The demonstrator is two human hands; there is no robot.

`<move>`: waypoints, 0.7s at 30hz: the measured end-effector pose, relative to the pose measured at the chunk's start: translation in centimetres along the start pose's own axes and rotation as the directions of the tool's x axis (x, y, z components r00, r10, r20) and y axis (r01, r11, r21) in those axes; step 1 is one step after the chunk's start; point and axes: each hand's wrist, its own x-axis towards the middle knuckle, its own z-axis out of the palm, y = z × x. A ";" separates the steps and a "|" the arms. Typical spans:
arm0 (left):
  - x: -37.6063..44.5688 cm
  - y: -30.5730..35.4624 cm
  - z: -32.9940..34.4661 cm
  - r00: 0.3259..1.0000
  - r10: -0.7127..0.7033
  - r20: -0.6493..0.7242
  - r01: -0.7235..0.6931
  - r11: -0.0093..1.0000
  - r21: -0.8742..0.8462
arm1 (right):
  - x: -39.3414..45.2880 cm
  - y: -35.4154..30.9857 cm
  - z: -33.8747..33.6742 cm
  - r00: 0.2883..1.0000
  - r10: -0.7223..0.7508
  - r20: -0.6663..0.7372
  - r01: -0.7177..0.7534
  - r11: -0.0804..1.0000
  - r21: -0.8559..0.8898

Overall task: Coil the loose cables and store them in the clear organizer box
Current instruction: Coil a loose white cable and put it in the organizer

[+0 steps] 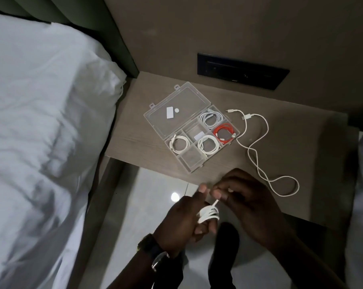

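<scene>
1. Where the two hands meet below the table's near edge, a white cable wound into a small coil (pixel 208 214) is shown looped around the fingers of the left hand (pixel 182 222), which is closed on it.
2. The coil's free tail, a short white end rising from the bundle, is pinched between thumb and fingers of the right hand (pixel 243 197).
3. Well apart from the hands, the clear plastic organizer box with divided compartments (pixel 189 161) is seen lying on the table, its hinged lid (pixel 176 105) folded back flat.
4. Four compartments are occupied: three coiled white cables (pixel 209 143) and one coiled orange cable (pixel 225 133). Two compartments appear free.
5. Just beside the box, a long white cable left uncoiled (pixel 257 161) trails across the grey-brown wood-grain bedside table (pixel 301 142).
6. Risk, as judged: if the tail is released before being tucked, the coil may spring open; a bundle wound too wide may not seat in a free compartment.
7. Risk, as judged: the uncoiled cable may be snagged and dragged against the box.
</scene>
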 end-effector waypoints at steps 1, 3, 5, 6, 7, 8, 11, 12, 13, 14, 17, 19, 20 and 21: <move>-0.1 0.3 0.0 1.000 -0.003 -0.006 0.002 0.997 -0.080 | 0.3 0.2 0.8 0.998 0.059 0.000 -0.059 0.990 0.125; -0.1 0.7 -0.1 0.999 0.008 -0.048 -0.020 0.968 -0.252 | 0.1 0.8 2.8 0.982 0.185 0.037 -0.186 0.918 0.350; 0.2 0.7 -0.3 0.992 0.013 -0.129 -0.059 0.931 -0.360 | -0.3 0.6 4.5 0.964 0.264 0.025 -0.247 0.860 0.447; 0.5 0.7 -0.4 0.983 -0.009 -0.184 -0.060 0.929 -0.365 | -0.5 0.6 5.4 0.959 0.283 -0.020 -0.246 0.864 0.439; 0.9 0.6 -0.5 0.970 -0.040 -0.241 -0.051 0.932 -0.359 | -0.6 0.5 6.3 0.952 0.297 -0.072 -0.241 0.873 0.423; 1.3 0.5 -0.5 0.955 -0.065 -0.290 -0.044 0.935 -0.353 | -0.7 0.5 7.1 0.943 0.313 -0.109 -0.240 0.871 0.428; 2.7 0.0 -1.0 0.897 -0.086 -0.433 -0.033 0.965 -0.259 | 0.0 0.4 8.8 0.930 0.360 -0.079 -0.265 0.802 0.536; 3.3 0.0 -1.5 0.885 -0.101 -0.454 -0.015 0.969 -0.245 | 0.4 0.8 8.9 0.935 0.351 -0.045 -0.270 0.790 0.550; 3.8 0.0 -2.1 0.882 -0.140 -0.450 0.013 0.962 -0.272 | 0.9 1.3 8.9 0.940 0.340 -0.006 -0.279 0.780 0.560; 4.4 -0.1 -2.7 0.884 -0.183 -0.430 0.043 0.948 -0.315 | 1.5 1.9 8.8 0.942 0.333 0.040 -0.294 0.765 0.573; 6.3 -0.8 -3.7 0.883 -0.193 -0.427 0.070 0.955 -0.288 | 3.5 3.5 8.5 0.928 0.363 0.085 -0.352 0.776 0.524; 7.8 -1.5 -4.2 0.847 -0.111 -0.520 0.027 0.985 -0.168 | 5.1 4.4 8.7 0.923 0.383 0.041 -0.357 0.809 0.467; 8.7 -1.8 -4.4 0.816 -0.072 -0.574 0.006 0.993 -0.115 | 5.9 4.8 8.8 0.924 0.382 0.022 -0.352 0.825 0.442; 9.5 -2.0 -4.7 0.781 -0.043 -0.624 -0.012 0.996 -0.083 | 6.8 4.9 8.9 0.925 0.379 0.007 -0.346 0.838 0.421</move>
